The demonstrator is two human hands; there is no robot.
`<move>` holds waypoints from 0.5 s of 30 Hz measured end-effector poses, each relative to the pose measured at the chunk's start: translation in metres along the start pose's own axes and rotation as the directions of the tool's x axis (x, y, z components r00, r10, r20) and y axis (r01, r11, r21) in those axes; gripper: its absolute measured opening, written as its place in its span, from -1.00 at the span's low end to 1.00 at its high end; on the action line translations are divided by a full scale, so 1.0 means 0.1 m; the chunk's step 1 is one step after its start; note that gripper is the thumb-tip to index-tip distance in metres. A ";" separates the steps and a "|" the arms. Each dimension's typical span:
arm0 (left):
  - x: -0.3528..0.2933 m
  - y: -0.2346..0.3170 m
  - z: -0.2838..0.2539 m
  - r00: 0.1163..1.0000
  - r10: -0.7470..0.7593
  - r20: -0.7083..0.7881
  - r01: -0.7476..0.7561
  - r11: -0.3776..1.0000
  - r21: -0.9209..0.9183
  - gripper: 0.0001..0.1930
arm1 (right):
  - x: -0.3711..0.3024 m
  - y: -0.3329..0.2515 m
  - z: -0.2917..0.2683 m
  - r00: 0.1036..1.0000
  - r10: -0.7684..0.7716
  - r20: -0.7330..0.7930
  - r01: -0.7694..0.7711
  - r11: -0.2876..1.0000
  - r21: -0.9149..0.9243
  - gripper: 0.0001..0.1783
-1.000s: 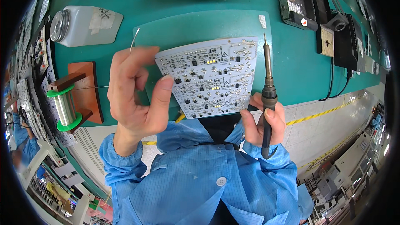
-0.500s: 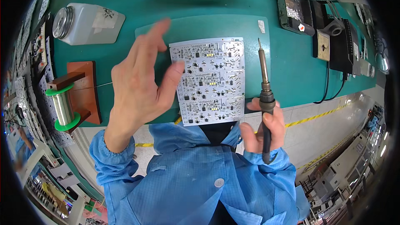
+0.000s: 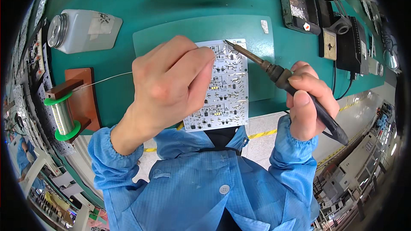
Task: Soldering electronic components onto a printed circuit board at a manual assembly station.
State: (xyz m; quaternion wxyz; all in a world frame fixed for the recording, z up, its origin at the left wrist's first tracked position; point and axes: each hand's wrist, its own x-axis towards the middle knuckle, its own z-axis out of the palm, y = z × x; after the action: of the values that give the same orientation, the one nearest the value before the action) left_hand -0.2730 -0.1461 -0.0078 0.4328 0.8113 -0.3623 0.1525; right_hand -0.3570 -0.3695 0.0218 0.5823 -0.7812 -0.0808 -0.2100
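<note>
A white circuit board panel (image 3: 227, 92) with several small black and yellow parts lies in front of me, partly covered by my left hand (image 3: 165, 85). That hand is closed in a pinch over the board's left side. Thin solder wire (image 3: 107, 78) runs into it from a green-ended spool (image 3: 63, 117) at the left; the wire's free end is hidden by the fingers. My right hand (image 3: 310, 98) is wrapped round the dark handle of a soldering iron (image 3: 280, 76). The iron slants up and left, its tip at the board's far edge, contact unclear.
Beneath the board is a translucent mat (image 3: 259, 66) on the green table (image 3: 167, 6). The spool's brown stand (image 3: 83, 102) and a whitish bottle (image 3: 92, 32) are at left. A black soldering station (image 3: 351, 51) with an iron holder (image 3: 341, 28) stands at right.
My left hand has closed from spread fingers and moved right over the board. The iron's tip has swung left from the mat to the board's far edge, while my right hand moved right.
</note>
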 end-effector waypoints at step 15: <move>0.00 -0.04 0.03 0.999 0.011 0.048 -0.014 0.997 0.077 -0.80 | 0.11 -0.05 -0.02 0.969 0.239 -0.055 -0.233 0.968 0.096 -0.75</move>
State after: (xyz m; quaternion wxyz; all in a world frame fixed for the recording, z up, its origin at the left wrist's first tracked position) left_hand -0.2704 -0.1469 -0.0114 0.3914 0.8285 -0.3713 0.1499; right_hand -0.3499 -0.3705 0.0314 0.6396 -0.7513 0.0228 -0.1612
